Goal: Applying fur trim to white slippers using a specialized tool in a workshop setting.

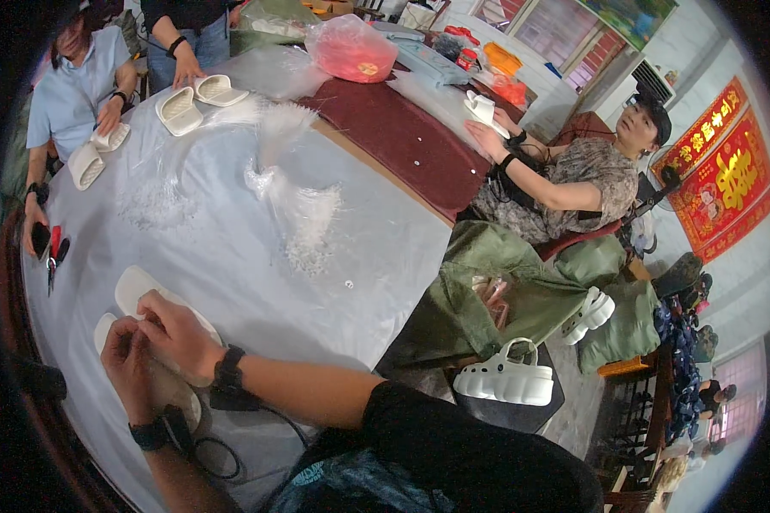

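Over a pair of off-white slide sandals at the table's near left, my two hands meet with their fingers pinched together. My left hand (127,366) is closed above the nearer slide (178,395), hiding much of it. My right hand (184,338) is closed too, its fingertips against the left ones, above the farther slide (137,286). Whatever lies between the fingertips is too small or hidden to make out. Each of my wrists wears a black band, and a dark cable loops beside them.
Thin clear plastic strands (304,214) lie heaped mid-table. Red-handled snippers (54,256) rest at the left edge. Co-workers handle white slides (180,111) across the table; another person (565,179) holds a white shoe at right. White clogs (506,380) sit on a dark stool.
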Tool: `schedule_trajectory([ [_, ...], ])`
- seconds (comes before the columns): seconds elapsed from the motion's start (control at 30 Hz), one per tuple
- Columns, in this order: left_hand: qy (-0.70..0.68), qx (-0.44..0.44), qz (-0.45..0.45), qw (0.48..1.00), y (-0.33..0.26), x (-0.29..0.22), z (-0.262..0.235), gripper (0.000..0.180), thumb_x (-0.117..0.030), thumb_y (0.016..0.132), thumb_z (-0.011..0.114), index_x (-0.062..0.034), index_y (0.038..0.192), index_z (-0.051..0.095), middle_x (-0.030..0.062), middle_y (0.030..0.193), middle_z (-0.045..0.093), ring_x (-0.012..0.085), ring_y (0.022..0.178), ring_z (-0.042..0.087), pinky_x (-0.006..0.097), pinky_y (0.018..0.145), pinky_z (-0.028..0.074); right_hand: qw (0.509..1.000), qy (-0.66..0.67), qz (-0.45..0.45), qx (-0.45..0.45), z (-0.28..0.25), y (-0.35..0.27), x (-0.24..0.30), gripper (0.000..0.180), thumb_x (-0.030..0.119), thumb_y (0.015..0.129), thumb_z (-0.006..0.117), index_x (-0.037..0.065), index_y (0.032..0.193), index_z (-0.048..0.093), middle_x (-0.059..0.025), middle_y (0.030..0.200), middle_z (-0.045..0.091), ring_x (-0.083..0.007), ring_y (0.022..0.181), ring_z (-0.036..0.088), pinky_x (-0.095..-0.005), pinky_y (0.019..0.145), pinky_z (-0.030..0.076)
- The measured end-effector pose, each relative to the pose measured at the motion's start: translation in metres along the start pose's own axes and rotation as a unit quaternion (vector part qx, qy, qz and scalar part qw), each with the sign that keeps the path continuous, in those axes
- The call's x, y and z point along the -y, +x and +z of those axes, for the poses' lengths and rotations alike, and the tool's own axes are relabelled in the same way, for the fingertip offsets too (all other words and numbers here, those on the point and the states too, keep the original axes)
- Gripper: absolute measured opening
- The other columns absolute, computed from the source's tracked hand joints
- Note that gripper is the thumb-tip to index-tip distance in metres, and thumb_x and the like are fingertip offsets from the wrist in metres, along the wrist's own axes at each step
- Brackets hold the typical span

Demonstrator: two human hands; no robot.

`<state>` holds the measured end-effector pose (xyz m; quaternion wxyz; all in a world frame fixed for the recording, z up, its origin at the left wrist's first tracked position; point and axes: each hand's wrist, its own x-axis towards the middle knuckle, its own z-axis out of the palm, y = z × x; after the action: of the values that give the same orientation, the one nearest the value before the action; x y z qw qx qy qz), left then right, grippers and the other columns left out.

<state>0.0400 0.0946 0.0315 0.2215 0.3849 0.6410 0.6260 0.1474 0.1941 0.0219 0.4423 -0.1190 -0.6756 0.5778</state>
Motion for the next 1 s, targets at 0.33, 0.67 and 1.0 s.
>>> schedule_trajectory([
  [0.33,0.016,0.008,0.004,1.000,0.002,0.005,-0.004,0.003,-0.002,0.090,0.060,-0.0006,0.094,0.061,0.0004,0.088,0.060,0.0095,0.083,0.055,0.023,0.077,0.044,0.999,-0.028,0.003,0.023,-0.001,0.000,-0.003,0.014,0.012,0.091,0.053,0.002,0.095,0.045,-0.0224,0.083,0.056,-0.0430,0.080,0.055,-0.0438,0.069,0.044],
  [0.67,-0.005,-0.010,-0.010,1.000,-0.004,-0.011,0.006,0.004,-0.002,0.088,0.060,0.0008,0.091,0.061,0.0010,0.087,0.060,0.0096,0.081,0.054,0.022,0.075,0.043,0.998,-0.026,0.049,0.014,-0.003,-0.001,0.014,0.011,0.010,0.092,0.052,0.002,0.095,0.045,-0.0233,0.084,0.056,-0.0432,0.081,0.056,-0.0446,0.071,0.044],
  [1.0,-0.007,-0.008,0.003,1.000,-0.002,-0.002,0.004,0.003,0.001,0.087,0.059,0.0010,0.090,0.060,0.0016,0.086,0.059,0.0098,0.082,0.054,0.023,0.076,0.044,0.998,-0.040,0.048,0.019,-0.005,0.001,0.015,0.009,0.008,0.092,0.052,0.001,0.095,0.048,-0.0180,0.082,0.057,-0.0309,0.073,0.054,-0.0366,0.071,0.045],
])
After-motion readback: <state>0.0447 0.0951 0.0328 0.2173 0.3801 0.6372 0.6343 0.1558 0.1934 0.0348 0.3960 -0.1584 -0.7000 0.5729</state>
